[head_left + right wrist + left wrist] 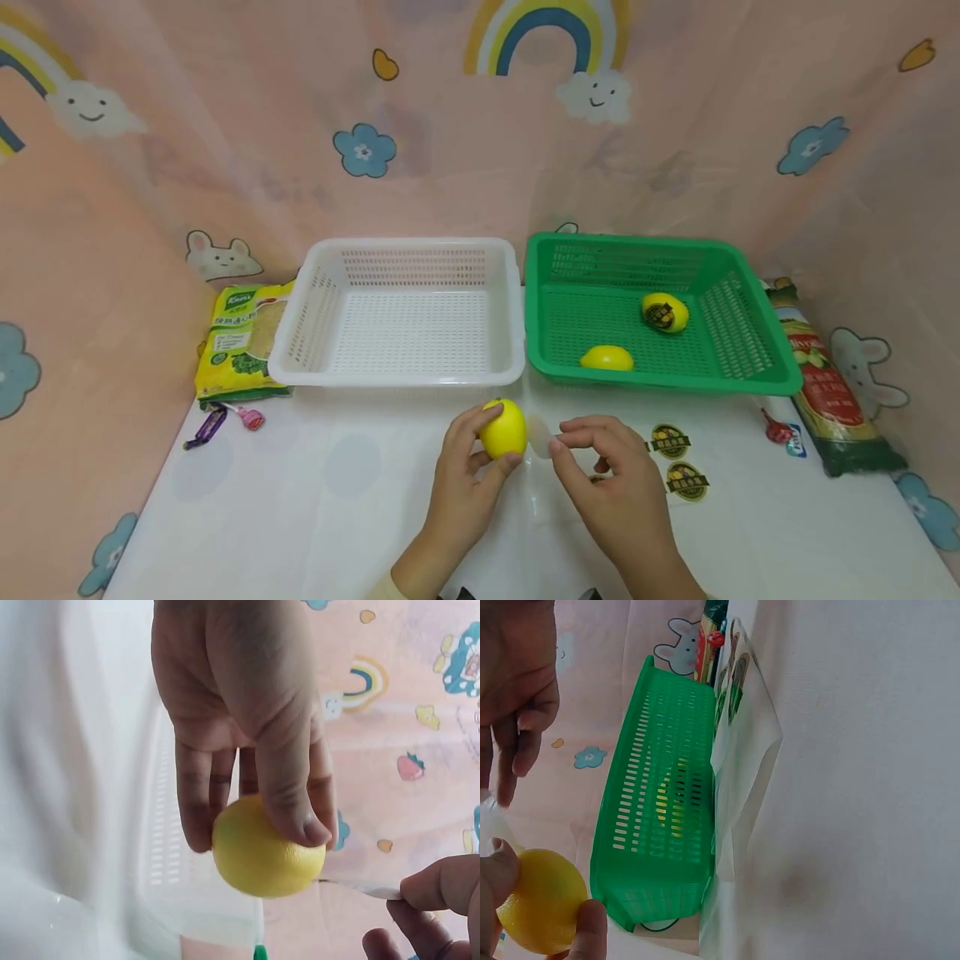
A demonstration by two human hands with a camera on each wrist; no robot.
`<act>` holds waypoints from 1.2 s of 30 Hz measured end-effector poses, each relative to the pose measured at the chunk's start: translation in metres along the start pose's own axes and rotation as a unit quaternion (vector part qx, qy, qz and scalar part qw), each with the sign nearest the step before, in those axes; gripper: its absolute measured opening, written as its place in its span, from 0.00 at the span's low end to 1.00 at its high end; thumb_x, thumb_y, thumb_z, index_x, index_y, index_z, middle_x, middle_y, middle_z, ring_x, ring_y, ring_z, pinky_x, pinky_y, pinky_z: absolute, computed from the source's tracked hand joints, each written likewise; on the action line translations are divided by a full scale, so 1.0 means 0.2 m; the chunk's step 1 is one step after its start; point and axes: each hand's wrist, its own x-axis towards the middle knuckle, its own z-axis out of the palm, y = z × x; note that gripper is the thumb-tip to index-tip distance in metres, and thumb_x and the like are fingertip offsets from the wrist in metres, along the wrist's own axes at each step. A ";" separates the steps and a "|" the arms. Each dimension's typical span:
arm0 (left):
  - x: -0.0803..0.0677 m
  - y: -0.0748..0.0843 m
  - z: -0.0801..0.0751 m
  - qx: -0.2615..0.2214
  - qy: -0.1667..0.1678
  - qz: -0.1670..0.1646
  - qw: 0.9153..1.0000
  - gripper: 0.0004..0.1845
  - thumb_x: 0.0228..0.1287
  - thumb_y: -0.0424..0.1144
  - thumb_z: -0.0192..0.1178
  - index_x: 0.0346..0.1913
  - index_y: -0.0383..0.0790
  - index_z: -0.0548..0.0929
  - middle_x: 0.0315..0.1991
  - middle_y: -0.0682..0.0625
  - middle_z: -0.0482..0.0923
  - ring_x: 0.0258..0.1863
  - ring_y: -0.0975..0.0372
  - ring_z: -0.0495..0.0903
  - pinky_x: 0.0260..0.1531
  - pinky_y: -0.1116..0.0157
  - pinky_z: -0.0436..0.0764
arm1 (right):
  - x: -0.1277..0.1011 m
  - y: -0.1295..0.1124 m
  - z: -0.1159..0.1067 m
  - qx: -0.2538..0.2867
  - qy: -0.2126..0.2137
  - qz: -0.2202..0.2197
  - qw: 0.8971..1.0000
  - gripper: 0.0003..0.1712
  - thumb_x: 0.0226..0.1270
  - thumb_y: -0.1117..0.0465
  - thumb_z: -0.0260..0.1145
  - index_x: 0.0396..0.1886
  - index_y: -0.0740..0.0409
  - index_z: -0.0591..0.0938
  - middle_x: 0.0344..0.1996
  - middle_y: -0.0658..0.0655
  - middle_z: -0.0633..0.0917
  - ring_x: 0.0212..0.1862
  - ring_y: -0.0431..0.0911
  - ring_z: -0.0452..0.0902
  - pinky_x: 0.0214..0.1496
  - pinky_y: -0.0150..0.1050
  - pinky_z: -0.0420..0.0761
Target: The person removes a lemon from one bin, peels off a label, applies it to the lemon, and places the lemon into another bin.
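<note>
My left hand (467,479) holds a yellow lemon (504,430) between thumb and fingers, above the table in front of the baskets. My right hand (621,487) pinches the edge of a thin, whitish see-through sticker (538,436) with thumb and forefinger. In the right wrist view the sticker's far edge meets or nearly meets the lemon's side; I cannot tell if it sticks. Round black-and-gold stickers (686,481) lie on the table beside my right hand. Inside the green basket (540,333) are one lemon (678,315) bearing a dark sticker and another lemon (607,358).
A white basket (408,379) stands left of the green one. A yellow Knorr bag (232,342) leans at far left, near a purple-wrapped candy (206,427) and a pink lollipop (251,418). At right lie a red-and-gold package (832,392) and a red lollipop (777,429).
</note>
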 end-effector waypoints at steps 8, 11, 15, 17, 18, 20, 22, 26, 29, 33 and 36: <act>0.00 -0.01 0.02 0.015 0.020 0.009 1.000 0.30 0.67 0.33 0.73 0.70 0.48 0.78 0.71 0.45 0.68 0.64 0.50 0.76 0.56 0.61 0.85 | 0.00 -0.04 0.06 -0.045 0.027 -0.037 0.998 0.04 0.61 0.63 0.80 0.32 0.48 0.92 0.44 0.42 0.87 0.49 0.41 0.78 0.38 0.41 0.77; 0.00 -0.01 0.03 0.025 0.022 0.009 0.999 0.30 0.67 0.35 0.74 0.70 0.50 0.78 0.70 0.46 0.68 0.64 0.51 0.76 0.57 0.60 0.85 | 0.00 -0.05 0.07 -0.048 0.016 -0.035 0.998 0.05 0.61 0.63 0.81 0.32 0.48 0.92 0.44 0.42 0.87 0.49 0.42 0.78 0.39 0.43 0.78; 0.00 -0.01 0.04 0.032 0.022 0.008 0.999 0.29 0.67 0.37 0.74 0.70 0.51 0.79 0.70 0.48 0.68 0.65 0.52 0.75 0.56 0.60 0.85 | 0.00 -0.06 0.09 -0.054 0.007 -0.043 0.998 0.07 0.61 0.63 0.81 0.33 0.47 0.91 0.45 0.43 0.87 0.49 0.42 0.80 0.38 0.41 0.79; 0.01 -0.01 0.04 0.032 0.020 0.010 0.999 0.28 0.68 0.37 0.73 0.70 0.51 0.79 0.70 0.48 0.68 0.65 0.52 0.75 0.56 0.60 0.85 | 0.00 -0.05 0.09 -0.053 0.005 -0.050 0.997 0.07 0.60 0.63 0.81 0.34 0.47 0.91 0.45 0.43 0.87 0.49 0.42 0.80 0.38 0.41 0.79; 0.01 -0.01 0.05 0.030 0.019 0.011 0.999 0.28 0.68 0.36 0.73 0.69 0.50 0.79 0.70 0.48 0.68 0.65 0.52 0.75 0.56 0.60 0.85 | 0.00 -0.05 0.10 -0.051 0.002 -0.052 0.997 0.07 0.60 0.63 0.81 0.34 0.47 0.91 0.45 0.43 0.87 0.49 0.42 0.80 0.38 0.41 0.80; 0.01 -0.01 0.05 0.030 0.018 0.012 0.999 0.28 0.68 0.36 0.74 0.69 0.50 0.80 0.70 0.48 0.68 0.66 0.52 0.75 0.55 0.60 0.85 | 0.00 -0.05 0.10 -0.046 -0.003 -0.053 0.998 0.07 0.61 0.63 0.81 0.34 0.47 0.91 0.45 0.43 0.87 0.49 0.42 0.81 0.38 0.41 0.80; 0.01 -0.02 0.05 0.030 0.017 0.014 0.999 0.28 0.67 0.34 0.74 0.69 0.49 0.80 0.71 0.47 0.68 0.66 0.51 0.75 0.55 0.61 0.85 | 0.00 -0.05 0.11 -0.041 -0.012 -0.050 0.998 0.07 0.61 0.63 0.81 0.35 0.46 0.91 0.45 0.43 0.87 0.50 0.41 0.80 0.39 0.41 0.81; 0.01 -0.02 0.05 0.037 0.017 0.018 0.999 0.30 0.66 0.30 0.74 0.69 0.50 0.79 0.71 0.46 0.68 0.67 0.51 0.75 0.55 0.62 0.85 | 0.00 -0.06 0.12 -0.042 -0.022 -0.043 0.998 0.07 0.62 0.63 0.80 0.35 0.45 0.91 0.46 0.42 0.87 0.51 0.40 0.81 0.40 0.41 0.81; 0.01 -0.01 0.06 0.040 0.021 0.025 0.999 0.32 0.65 0.29 0.75 0.70 0.50 0.79 0.71 0.45 0.68 0.66 0.51 0.75 0.54 0.62 0.86 | -0.01 -0.06 0.13 -0.045 -0.024 -0.042 0.998 0.08 0.62 0.62 0.81 0.36 0.44 0.92 0.47 0.41 0.86 0.52 0.39 0.81 0.42 0.43 0.81; 0.01 -0.01 0.06 0.027 0.031 0.038 0.998 0.34 0.62 0.29 0.77 0.70 0.49 0.80 0.71 0.44 0.68 0.66 0.50 0.75 0.54 0.61 0.86 | -0.02 -0.05 0.14 -0.047 -0.023 -0.059 0.997 0.10 0.60 0.62 0.82 0.40 0.46 0.93 0.49 0.42 0.84 0.54 0.39 0.81 0.48 0.48 0.84; 0.01 -0.02 0.06 0.005 0.033 0.045 0.998 0.33 0.63 0.30 0.77 0.71 0.47 0.79 0.71 0.43 0.67 0.67 0.49 0.74 0.55 0.60 0.86 | -0.03 -0.05 0.15 -0.044 -0.025 -0.089 0.995 0.12 0.60 0.62 0.82 0.44 0.48 0.93 0.52 0.43 0.83 0.57 0.40 0.81 0.53 0.50 0.85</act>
